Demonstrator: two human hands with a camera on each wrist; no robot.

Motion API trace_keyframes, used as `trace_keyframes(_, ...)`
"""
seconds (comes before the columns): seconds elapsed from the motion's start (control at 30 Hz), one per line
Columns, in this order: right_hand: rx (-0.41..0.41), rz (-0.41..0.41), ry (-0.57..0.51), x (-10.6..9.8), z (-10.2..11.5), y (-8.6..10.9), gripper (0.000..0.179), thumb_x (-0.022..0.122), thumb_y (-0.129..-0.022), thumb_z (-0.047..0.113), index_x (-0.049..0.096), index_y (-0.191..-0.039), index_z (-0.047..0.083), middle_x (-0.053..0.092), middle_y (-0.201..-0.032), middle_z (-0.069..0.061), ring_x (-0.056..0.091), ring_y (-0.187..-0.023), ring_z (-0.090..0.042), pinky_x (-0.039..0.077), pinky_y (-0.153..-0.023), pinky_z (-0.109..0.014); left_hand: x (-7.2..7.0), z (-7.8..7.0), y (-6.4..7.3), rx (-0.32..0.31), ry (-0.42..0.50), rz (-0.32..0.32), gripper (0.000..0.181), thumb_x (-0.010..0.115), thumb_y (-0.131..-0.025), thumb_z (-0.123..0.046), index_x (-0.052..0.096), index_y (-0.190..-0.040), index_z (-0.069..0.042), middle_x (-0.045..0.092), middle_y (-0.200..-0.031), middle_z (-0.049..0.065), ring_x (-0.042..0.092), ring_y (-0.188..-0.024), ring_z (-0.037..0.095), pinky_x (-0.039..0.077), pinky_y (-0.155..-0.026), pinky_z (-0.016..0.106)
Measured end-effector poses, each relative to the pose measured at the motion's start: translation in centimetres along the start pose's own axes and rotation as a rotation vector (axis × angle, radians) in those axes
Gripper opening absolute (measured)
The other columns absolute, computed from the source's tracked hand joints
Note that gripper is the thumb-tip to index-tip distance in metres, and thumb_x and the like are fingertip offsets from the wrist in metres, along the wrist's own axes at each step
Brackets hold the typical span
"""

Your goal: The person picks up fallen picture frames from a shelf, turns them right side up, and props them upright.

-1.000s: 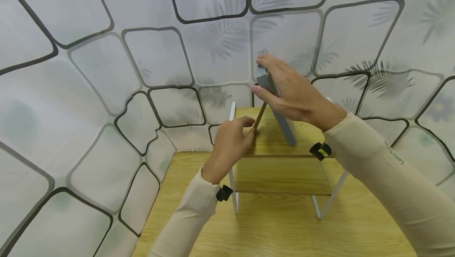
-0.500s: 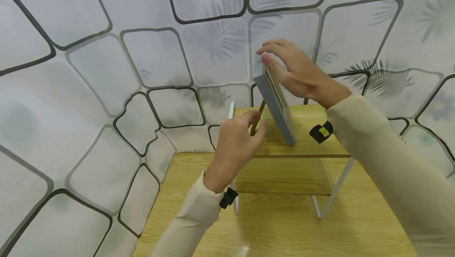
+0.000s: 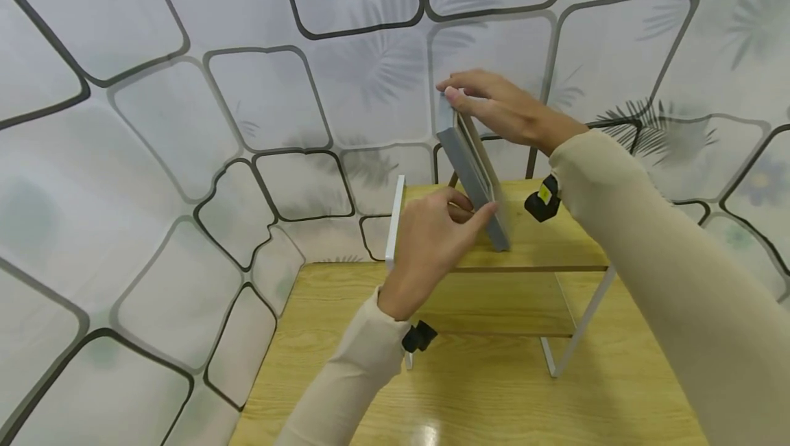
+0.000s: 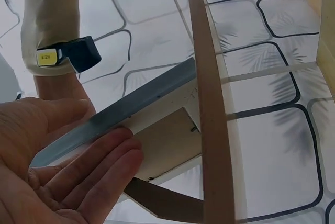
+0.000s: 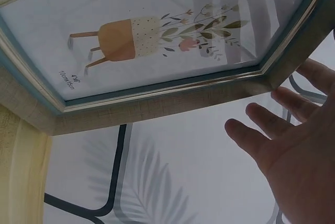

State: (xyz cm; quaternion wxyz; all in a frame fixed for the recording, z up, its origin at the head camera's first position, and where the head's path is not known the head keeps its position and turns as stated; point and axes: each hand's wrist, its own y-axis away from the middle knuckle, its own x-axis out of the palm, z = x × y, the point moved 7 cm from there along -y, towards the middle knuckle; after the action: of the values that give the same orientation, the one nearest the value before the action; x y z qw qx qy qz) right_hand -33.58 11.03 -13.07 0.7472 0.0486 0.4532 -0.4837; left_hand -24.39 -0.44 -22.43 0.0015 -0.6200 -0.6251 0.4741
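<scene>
A blue-grey picture frame [image 3: 469, 161] stands tilted on the top board of a small shelf. In the right wrist view its front shows a printed picture [image 5: 131, 38] of a plant in a pot on legs. The left wrist view shows its pale back panel [image 4: 167, 135] and a brown stand leg [image 4: 165, 201]. My left hand [image 3: 435, 240] holds the near side edge low down, fingers on the back, thumb at the edge. Up at the top, my right hand [image 3: 503, 106] holds the upper edge between thumb and fingers; its thumb is hidden in the right wrist view.
The two-tier shelf has wooden boards [image 3: 543, 226] and white metal legs [image 3: 586, 319]. It stands on a wood-grain table [image 3: 494, 398]. Patterned fabric [image 3: 376, 89] hangs close behind and to the left.
My left hand has moved right from the stand leg to the frame's near edge. My right hand has shifted its hold at the frame's top. The frame stays at much the same place.
</scene>
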Motion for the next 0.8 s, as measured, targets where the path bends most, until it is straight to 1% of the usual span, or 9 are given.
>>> trace_keyframes(0.13, 0.030, 0.027, -0.041, 0.2, -0.2, -0.1, 0.056, 0.038, -0.108, 0.038, 0.042, -0.152, 0.003, 0.022, -0.165, -0.016, 0.027, -0.147, -0.044, 0.023, -0.118, -0.061, 0.1, 0.1, -0.2, 0.019, -0.007, -0.018, 0.032, 0.075, -0.092, -0.040, 0.075, -0.085, -0.009, 0.075, -0.075, 0.000, 0.066, -0.060, 0.001, 0.047, -0.049, 0.015)
trace_keyframes(0.3, 0.039, 0.018, -0.049, 0.3, -0.3, -0.1, 0.056, 0.039, -0.108, 0.039, 0.042, -0.152, 0.004, 0.025, -0.164, -0.015, 0.030, -0.146, -0.043, 0.026, -0.117, -0.059, 0.3, 0.1, -0.3, 0.049, -0.007, -0.038, 0.029, 0.076, -0.092, -0.036, 0.076, -0.082, -0.009, 0.075, -0.072, 0.000, 0.067, -0.059, 0.002, 0.047, -0.050, 0.014)
trace_keyframes(0.37, 0.031, 0.009, -0.049, 0.3, -0.3, -0.1, 0.056, 0.040, -0.108, 0.037, 0.042, -0.151, 0.002, 0.026, -0.162, -0.016, 0.032, -0.144, -0.043, 0.027, -0.116, -0.059, 0.4, 0.1, -0.3, 0.043, -0.004, -0.036, 0.028, 0.076, -0.092, -0.035, 0.076, -0.082, -0.009, 0.075, -0.072, -0.001, 0.066, -0.058, 0.001, 0.047, -0.050, 0.014)
trace_keyframes(0.6, -0.019, -0.040, -0.012, -0.3, -0.4, 0.1, 0.050, 0.043, -0.107, 0.032, 0.050, -0.141, -0.004, 0.037, -0.151, -0.020, 0.033, -0.141, -0.035, 0.028, -0.117, -0.052, 0.5, 0.2, -0.2, -0.005, -0.014, -0.005, 0.028, 0.074, -0.093, -0.035, 0.075, -0.084, -0.009, 0.075, -0.074, 0.000, 0.065, -0.058, 0.000, 0.047, -0.049, 0.015)
trace_keyframes(0.7, 0.000, -0.041, 0.016, -0.5, -0.7, 0.3, 0.051, 0.043, -0.107, 0.035, 0.051, -0.141, -0.002, 0.036, -0.149, -0.020, 0.036, -0.137, -0.038, 0.031, -0.114, -0.055, 0.4, 0.3, -0.1, -0.013, -0.004, 0.001, 0.027, 0.074, -0.093, -0.034, 0.075, -0.083, -0.009, 0.075, -0.074, 0.000, 0.066, -0.059, 0.000, 0.048, -0.050, 0.015)
trace_keyframes(0.8, 0.041, -0.028, 0.035, -0.7, -1.0, 0.6, 0.055, 0.043, -0.106, 0.040, 0.049, -0.145, 0.002, 0.031, -0.153, -0.019, 0.036, -0.137, -0.042, 0.033, -0.110, -0.059, 0.3, 0.3, -0.1, -0.012, 0.010, 0.004, 0.027, 0.074, -0.094, -0.033, 0.074, -0.083, -0.008, 0.075, -0.074, 0.001, 0.066, -0.060, 0.001, 0.050, -0.051, 0.016)
